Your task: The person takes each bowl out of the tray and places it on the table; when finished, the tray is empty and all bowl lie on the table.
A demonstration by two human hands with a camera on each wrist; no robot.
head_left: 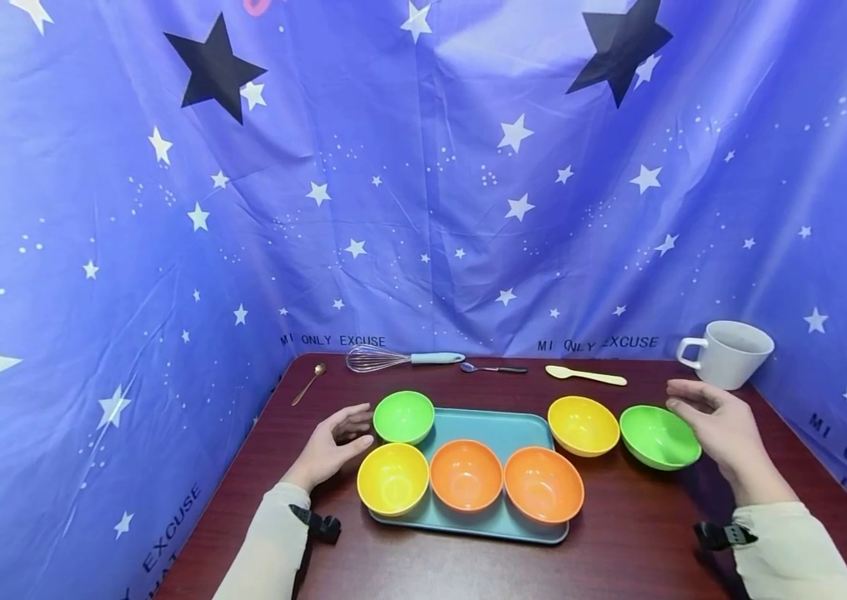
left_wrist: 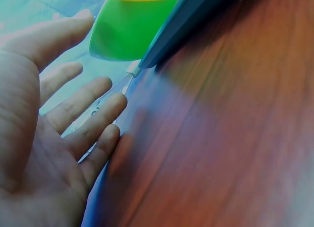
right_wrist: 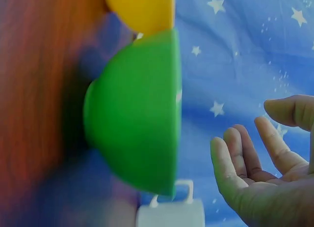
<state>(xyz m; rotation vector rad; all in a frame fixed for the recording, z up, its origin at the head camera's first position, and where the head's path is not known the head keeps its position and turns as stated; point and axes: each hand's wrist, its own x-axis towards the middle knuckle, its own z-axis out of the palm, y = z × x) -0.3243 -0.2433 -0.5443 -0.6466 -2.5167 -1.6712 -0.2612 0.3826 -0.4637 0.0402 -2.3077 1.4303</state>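
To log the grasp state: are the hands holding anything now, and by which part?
Nothing is held. The left hand is open beside the green bowl; the right hand is open next to the other green bowl.

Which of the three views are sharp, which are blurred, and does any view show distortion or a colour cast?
Head view: sharp, evenly lit, wide-angle bending at the edges. Left wrist view: soft, the table smeared, a bluish cast on the left hand. Right wrist view: turned sideways, the green bowl blurred, the right hand clearer.
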